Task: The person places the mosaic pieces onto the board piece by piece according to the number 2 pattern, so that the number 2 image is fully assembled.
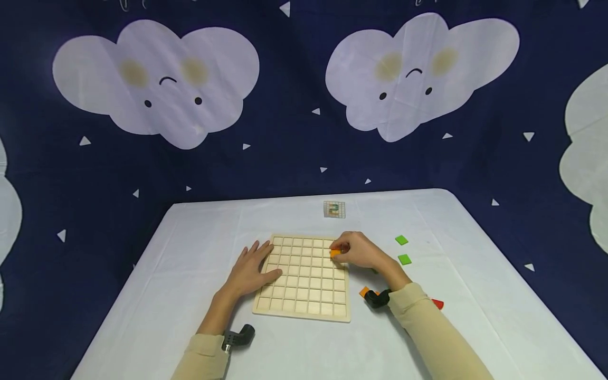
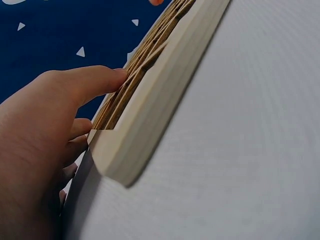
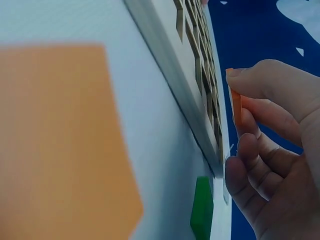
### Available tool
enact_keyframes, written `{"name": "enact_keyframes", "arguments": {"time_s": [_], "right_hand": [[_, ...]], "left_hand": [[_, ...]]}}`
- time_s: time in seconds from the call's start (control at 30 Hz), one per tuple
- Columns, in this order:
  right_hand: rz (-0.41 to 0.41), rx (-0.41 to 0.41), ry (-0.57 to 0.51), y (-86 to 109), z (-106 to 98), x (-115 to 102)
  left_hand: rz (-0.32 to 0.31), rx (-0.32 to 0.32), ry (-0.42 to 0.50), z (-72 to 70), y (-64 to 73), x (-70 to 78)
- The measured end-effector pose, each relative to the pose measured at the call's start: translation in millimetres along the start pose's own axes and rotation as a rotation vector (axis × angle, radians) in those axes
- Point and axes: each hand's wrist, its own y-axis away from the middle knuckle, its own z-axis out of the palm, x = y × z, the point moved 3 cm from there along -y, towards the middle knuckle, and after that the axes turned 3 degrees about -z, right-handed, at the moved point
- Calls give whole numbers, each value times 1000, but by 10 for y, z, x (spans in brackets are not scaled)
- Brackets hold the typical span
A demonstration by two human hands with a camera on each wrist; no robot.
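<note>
Head view: the right grip (image 1: 363,250) pinches an orange tile (image 1: 335,253) at its fingertips, over the far right corner of the gridded board (image 1: 311,294). Two green tiles (image 1: 401,240) lie on the tabletop (image 1: 190,253) to its right. For a clean placement, squaring the tile's edges to one cell's ridges before letting go would probably serve best. The right forearm reaches in from the lower right.

Left wrist view: the left grip (image 1: 250,272) is spread, not clamped; its thumb (image 2: 100,82) lies over the board's edge. That light bracing should keep the board from sliding.

Right wrist view: a gap shows between tile and board; thumb and forefinger hold it, the other fingers bent beside them. Lowering it fairly level seems wise.
</note>
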Motion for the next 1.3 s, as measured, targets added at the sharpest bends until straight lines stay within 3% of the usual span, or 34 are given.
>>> {"name": "enact_keyframes", "arguments": {"time_s": [0.97, 1.3], "right_hand": [[-53, -68, -6, -480, 358, -271], [-55, -85, 18, -621, 417, -343]], "left_hand": [[-25, -20, -11, 36, 15, -20], [9, -9, -13, 2, -17, -10]]}}
